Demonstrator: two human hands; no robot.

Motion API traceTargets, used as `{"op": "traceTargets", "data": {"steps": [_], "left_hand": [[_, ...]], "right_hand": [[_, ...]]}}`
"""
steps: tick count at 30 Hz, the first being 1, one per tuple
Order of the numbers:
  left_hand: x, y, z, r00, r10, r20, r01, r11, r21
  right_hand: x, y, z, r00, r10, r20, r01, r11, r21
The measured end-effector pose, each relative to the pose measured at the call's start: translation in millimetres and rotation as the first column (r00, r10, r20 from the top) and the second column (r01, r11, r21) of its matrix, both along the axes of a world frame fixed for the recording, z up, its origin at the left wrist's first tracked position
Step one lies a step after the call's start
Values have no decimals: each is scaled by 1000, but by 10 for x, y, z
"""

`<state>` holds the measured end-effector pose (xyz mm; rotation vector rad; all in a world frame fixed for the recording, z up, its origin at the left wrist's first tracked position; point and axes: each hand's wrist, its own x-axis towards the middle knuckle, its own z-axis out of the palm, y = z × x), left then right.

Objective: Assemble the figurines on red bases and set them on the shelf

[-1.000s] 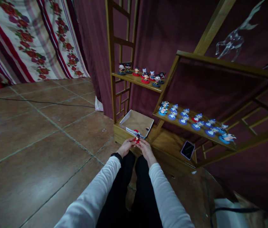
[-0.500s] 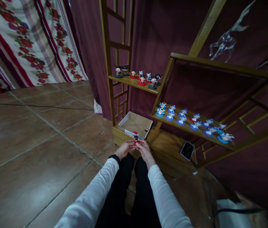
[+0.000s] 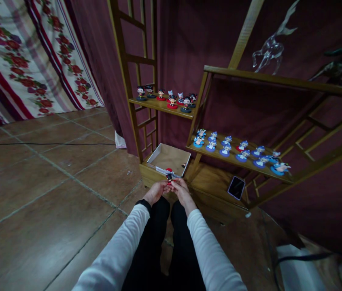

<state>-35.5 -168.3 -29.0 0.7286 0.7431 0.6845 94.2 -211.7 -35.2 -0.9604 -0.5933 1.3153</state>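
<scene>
Floral curtain, transparent animal ornament, phone, cable on floor

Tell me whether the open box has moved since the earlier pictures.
No. Against the left wooden post, the open box keeps its place on the wooden base; only the camera's view has shifted.

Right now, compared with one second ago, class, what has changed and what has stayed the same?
The view has swung right, and the small black-and-red figurine seems turned between the left hand and right hand. Nothing was taken hold of or let go. The shallow white-sided cardboard box and the blue-and-white figurines on the brown wooden shelf stayed put.
</scene>
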Motion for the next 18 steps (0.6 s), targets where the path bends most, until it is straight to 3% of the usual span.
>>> {"op": "traceTargets", "data": {"steps": [7,14,18], "left_hand": [[36,-10,-42,998,53,-16,-52,997,61],[92,-99,-36,973,219,-65,-211,970,118],[138,-121,-73,957,281,-79,-263,948,179]], "right_hand": [[3,29,-80,999,-21,-33,21,1000,-9],[6,81,-196,997,-72,-7,72,997,-29],[-4,89,-200,999,-37,18,37,999,-12]]}}
